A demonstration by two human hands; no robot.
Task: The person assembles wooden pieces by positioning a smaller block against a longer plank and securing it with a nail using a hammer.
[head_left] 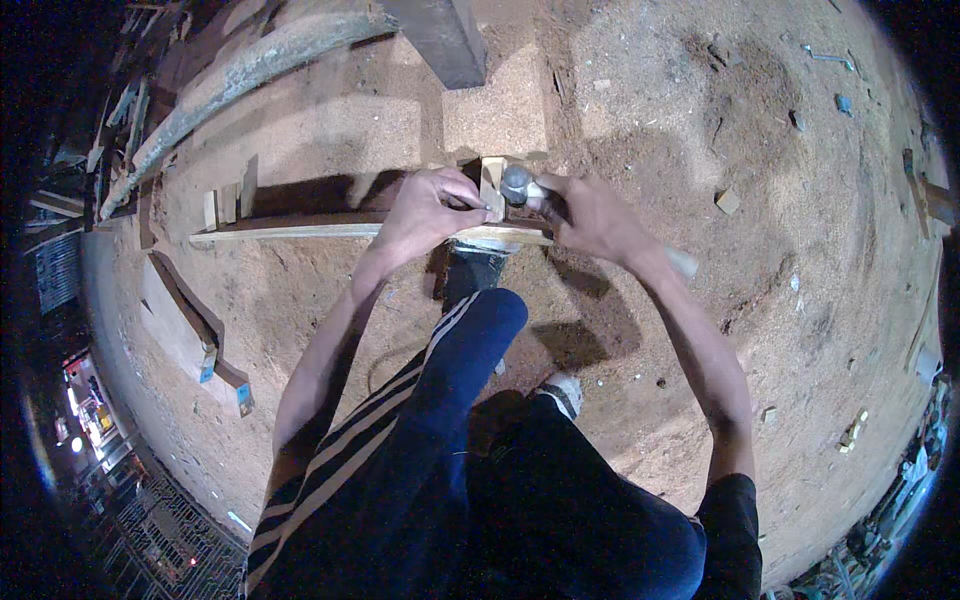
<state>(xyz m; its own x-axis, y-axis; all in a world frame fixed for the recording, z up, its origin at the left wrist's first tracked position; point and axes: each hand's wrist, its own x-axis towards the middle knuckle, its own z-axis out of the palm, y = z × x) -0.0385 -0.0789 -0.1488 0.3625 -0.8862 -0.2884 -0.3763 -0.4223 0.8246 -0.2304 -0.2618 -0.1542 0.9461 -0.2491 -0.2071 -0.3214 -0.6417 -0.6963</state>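
Observation:
A hammer (516,184) is in my right hand (595,218), the fingers wrapped round its handle close to the rounded metal head. The pale tail of the handle juts out beyond my wrist. My left hand (428,205) is closed in a pinch just left of the hammer head; whatever it pinches is too small to make out. Between the two hands a short pale wood block (490,178) stands against a long wooden strip (300,233). The strip runs left from under my hands, and small upright wood pieces (228,203) stand at its far left end. My raised knee is just below it.
A stepped wooden piece (180,325) with blue-marked ends lies at left. A long round log (240,80) slants across the upper left, beside a dark squared post (440,40) at the top. Sawdust-like brown ground holds scattered offcuts, including a small wood block (727,202) at right.

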